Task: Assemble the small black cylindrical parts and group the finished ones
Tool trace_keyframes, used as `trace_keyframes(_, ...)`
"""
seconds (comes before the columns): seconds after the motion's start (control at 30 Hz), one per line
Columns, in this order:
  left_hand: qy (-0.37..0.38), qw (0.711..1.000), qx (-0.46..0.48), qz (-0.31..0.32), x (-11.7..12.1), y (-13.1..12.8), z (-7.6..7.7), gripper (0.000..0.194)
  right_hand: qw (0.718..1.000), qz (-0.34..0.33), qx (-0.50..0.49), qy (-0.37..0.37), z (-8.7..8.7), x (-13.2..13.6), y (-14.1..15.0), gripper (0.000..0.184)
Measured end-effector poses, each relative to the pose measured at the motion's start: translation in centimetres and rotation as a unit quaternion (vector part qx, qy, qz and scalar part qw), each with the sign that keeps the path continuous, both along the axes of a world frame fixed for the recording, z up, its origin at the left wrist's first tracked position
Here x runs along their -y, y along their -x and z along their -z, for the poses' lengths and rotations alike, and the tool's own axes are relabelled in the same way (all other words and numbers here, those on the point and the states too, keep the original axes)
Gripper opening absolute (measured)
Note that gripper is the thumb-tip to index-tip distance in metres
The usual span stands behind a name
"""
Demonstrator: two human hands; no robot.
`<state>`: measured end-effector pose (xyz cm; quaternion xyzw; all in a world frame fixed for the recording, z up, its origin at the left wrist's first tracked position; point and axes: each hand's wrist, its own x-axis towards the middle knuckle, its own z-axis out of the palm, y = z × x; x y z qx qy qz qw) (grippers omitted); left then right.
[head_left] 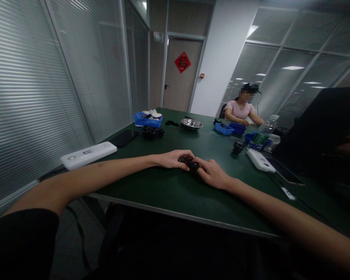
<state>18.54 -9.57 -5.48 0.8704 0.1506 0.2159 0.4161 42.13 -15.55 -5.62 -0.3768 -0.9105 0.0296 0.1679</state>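
Near the front of the green table (163, 190), a small black part (193, 166) is held between my two hands. My left hand (175, 159) curls around its left side with fingers and thumb closed. From the right, my right hand (212, 172) grips the same part with its fingertips. The part looks rounded and glossy, but my fingers cover much of it and its exact kind cannot be made out. A cluster of similar black parts (153, 132) lies farther back on the left, and another black part (238, 147) stands to the right.
A blue basket (148, 122) and a steel bowl (191, 124) stand at the back. White power banks (89, 154) lie at both sides, with a phone (124, 138) on the left. A bottle (264, 132) stands right, before blue trays (224, 129) and a seated person (242, 109).
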Motion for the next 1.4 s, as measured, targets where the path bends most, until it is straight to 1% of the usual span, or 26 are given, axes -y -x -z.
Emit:
trace_keyframes(0.23, 0.012, 1.0, -0.004, -0.015, 0.14, -0.07, -0.06, 0.037, 1.0, -0.004, -0.002, 0.009, -0.06, -0.09, -0.09, 0.026)
trace_keyframes(0.53, 0.012, 1.0, -0.003, -0.008, 0.31, -0.01, -0.31, 0.035, 1.0, -0.007, -0.004, 0.007, 0.12, -0.2, -0.13, 0.026)
trace_keyframes(0.7, 0.011, 1.0, 0.004, 0.003, 0.08, -0.01, -0.05, 0.035, 1.0, -0.008, -0.006, 0.014, 0.02, -0.12, -0.07, 0.026)
trace_keyframes(0.9, 0.01, 1.0, 0.002, 0.001, -0.11, -0.03, 0.13, 0.035, 1.0, -0.011, -0.007, 0.013, -0.11, -0.02, -0.03, 0.026)
trace_keyframes(1.2, 0.011, 1.0, 0.006, 0.002, 0.02, -0.07, 0.0, 0.033, 1.0, -0.002, 0.0, 0.009, 0.09, -0.1, -0.04, 0.03)
trace_keyframes(1.4, 0.015, 1.0, 0.003, 0.002, 0.21, -0.01, -0.25, 0.031, 1.0, -0.008, -0.007, 0.019, -0.19, 0.1, 0.01, 0.027)
